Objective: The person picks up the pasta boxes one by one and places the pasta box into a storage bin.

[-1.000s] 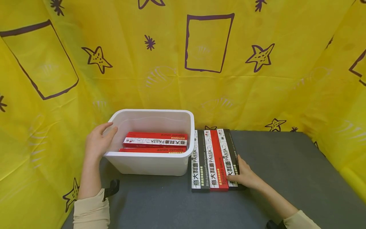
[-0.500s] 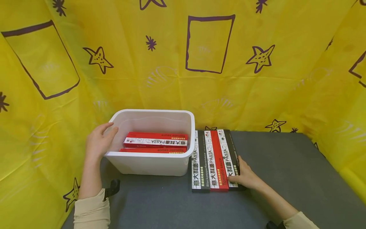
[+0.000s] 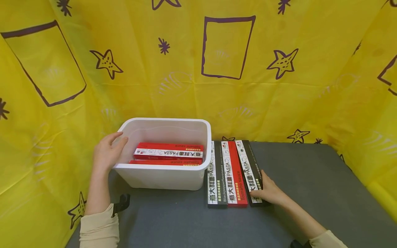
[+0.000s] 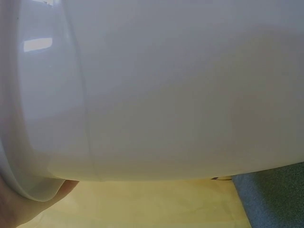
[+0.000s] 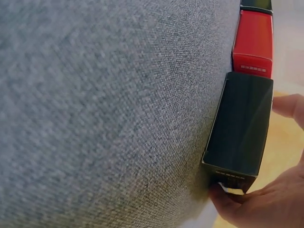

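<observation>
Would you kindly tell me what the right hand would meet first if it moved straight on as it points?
The right hand grips the rightmost black box; straight on, that would probably bump the red box beside it first.

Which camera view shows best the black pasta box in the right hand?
The head view. It shows most of the black pasta box from above, including its PASTA lettering; the right hand covers part. The right wrist view shows dark faces close up, without that lettering. The left wrist view does not show it.
</observation>
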Demonstrator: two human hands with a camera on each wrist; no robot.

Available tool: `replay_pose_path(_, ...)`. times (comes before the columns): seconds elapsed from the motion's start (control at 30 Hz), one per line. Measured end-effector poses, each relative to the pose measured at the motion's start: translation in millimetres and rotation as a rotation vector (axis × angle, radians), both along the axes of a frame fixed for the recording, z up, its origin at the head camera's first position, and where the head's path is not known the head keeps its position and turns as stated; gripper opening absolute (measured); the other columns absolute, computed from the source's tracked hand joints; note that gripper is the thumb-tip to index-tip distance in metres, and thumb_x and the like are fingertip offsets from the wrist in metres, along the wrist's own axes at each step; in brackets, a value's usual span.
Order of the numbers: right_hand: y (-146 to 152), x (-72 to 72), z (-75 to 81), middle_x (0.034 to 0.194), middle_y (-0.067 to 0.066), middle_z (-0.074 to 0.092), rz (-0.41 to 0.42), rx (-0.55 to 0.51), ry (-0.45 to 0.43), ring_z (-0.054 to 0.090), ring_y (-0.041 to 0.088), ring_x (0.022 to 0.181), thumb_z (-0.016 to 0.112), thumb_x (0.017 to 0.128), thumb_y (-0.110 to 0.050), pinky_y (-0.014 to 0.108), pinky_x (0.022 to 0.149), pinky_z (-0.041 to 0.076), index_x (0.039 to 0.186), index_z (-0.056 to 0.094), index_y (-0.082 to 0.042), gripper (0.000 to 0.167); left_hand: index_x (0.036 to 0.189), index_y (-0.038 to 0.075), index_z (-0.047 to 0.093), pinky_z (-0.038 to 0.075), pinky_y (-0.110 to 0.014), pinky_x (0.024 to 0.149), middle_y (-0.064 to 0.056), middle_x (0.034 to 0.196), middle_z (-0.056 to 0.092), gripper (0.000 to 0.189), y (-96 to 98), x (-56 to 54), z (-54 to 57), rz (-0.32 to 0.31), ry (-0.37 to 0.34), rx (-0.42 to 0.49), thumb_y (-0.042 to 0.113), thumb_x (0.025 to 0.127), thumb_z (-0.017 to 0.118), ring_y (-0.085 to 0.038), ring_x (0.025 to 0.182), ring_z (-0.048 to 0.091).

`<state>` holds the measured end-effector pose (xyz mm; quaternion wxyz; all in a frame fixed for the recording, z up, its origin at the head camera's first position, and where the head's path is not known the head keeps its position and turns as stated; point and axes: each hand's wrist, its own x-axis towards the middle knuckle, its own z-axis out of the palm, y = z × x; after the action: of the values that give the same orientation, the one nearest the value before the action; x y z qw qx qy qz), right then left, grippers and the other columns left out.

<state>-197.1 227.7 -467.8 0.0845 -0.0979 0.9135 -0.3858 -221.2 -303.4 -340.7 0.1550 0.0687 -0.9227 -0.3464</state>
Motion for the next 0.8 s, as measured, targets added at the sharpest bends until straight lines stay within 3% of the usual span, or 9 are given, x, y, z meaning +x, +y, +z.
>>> replay_pose_path(0.2,1.1,-0.4,-3.9,0.116,0.02,0.052,0.003,-0.021,0.011,0.053,0.03,0.101,0.085,0.068,-0.03,0.042,0.085,0.045,0.141,0.021,0.012,0.106,0.139,0.002,0.051,0.029,-0.065,0.104,-0.027,0.143,0.045,0.059,-0.5,0.0,-0.3,-0.001,0.022,-0.01,0.044,0.099,0.048,-0.049,0.131,0.038)
replay_pose_path(0.37,-1.6,2.7,-4.2,0.127,0.028,0.047,-0.015,0.024,0.002,0.05,0.037,0.109,0.087,0.064,-0.034,0.046,0.087,0.045,0.145,0.012,0.014,0.12,0.139,0.002,0.052,0.029,-0.065,0.104,-0.028,0.142,0.045,0.059,0.0,-0.4,-0.5,-0.003,0.023,-0.014,0.044,0.099,0.048,-0.049,0.13,0.039)
replay_pose_path(0.6,-3.8,4.8,-4.1,0.139,0.037,0.035,-0.031,0.034,-0.002,0.045,0.046,0.117,0.086,0.063,-0.032,0.055,0.093,0.042,0.145,0.004,0.019,0.126,0.14,0.002,0.051,0.029,-0.065,0.104,-0.027,0.143,0.045,0.059,0.0,0.7,0.3,0.001,0.015,-0.013,0.045,0.099,0.048,-0.049,0.131,0.038)
replay_pose_path(0.8,-4.0,4.6,-6.4,0.128,0.03,0.046,-0.039,0.016,0.021,0.051,0.038,0.107,0.086,0.062,-0.03,0.046,0.086,0.045,0.145,0.011,0.015,0.12,0.139,0.002,0.052,0.029,-0.065,0.104,-0.027,0.142,0.046,0.059,0.2,-0.1,-0.2,0.0,0.023,-0.021,0.045,0.099,0.048,-0.049,0.13,0.039)
